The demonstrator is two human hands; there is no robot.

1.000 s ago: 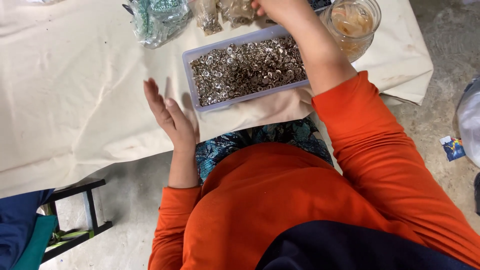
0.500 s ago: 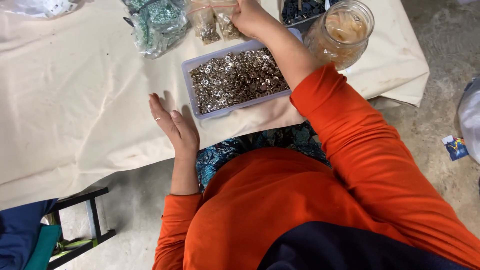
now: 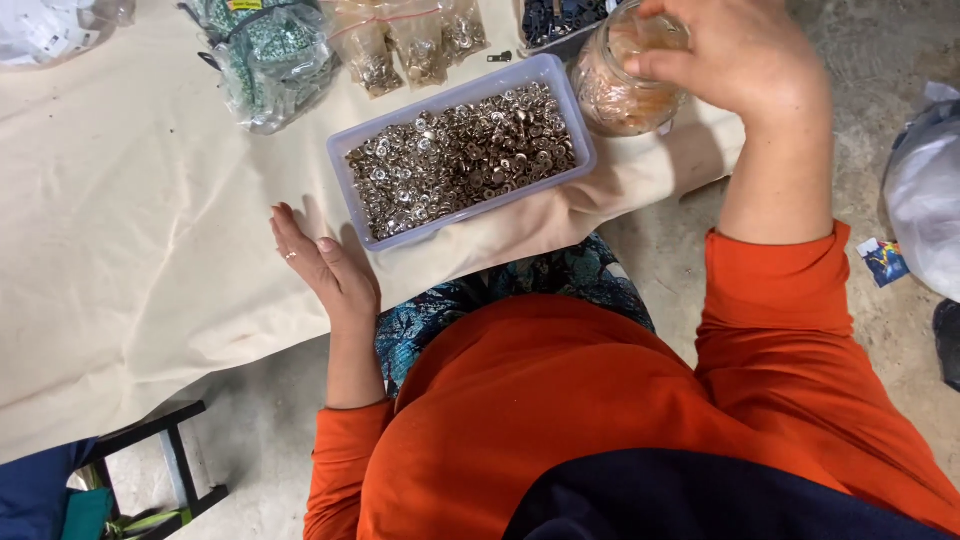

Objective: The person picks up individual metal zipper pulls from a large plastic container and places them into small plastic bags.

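Right hand (image 3: 745,60) over the mouth of a clear glass jar (image 3: 622,85), fingers curled down around the rim, grip closed on the jar; fingertips on the far side hidden by the hand itself. Jar stands at the far right end of the desk (image 3: 130,250), just beside the tray, holds pale orange-tinted contents, too blurred to name. Left hand (image 3: 325,265) flat and open on the cream cloth, grip wide, holding nothing, thumb near the tray's near-left corner; whether it touches the tray cannot be told. A ring shows on one finger. Clear plastic tray (image 3: 560,105), rectangular, lying askew on the cloth, filled with small silver metal fasteners (image 3: 460,155); single pieces hard to make out. Beyond the tray: small clear bags (image 3: 405,45) of similar metal bits, a larger bag of green-white pieces (image 3: 270,60), a dark container (image 3: 560,20) cut off by the top edge. White bag (image 3: 40,30) at far left corner, partly out of frame. Orange sleeves and torso fill the lower view, hiding the lap. Dark stool frame (image 3: 160,460) at lower left, cropped
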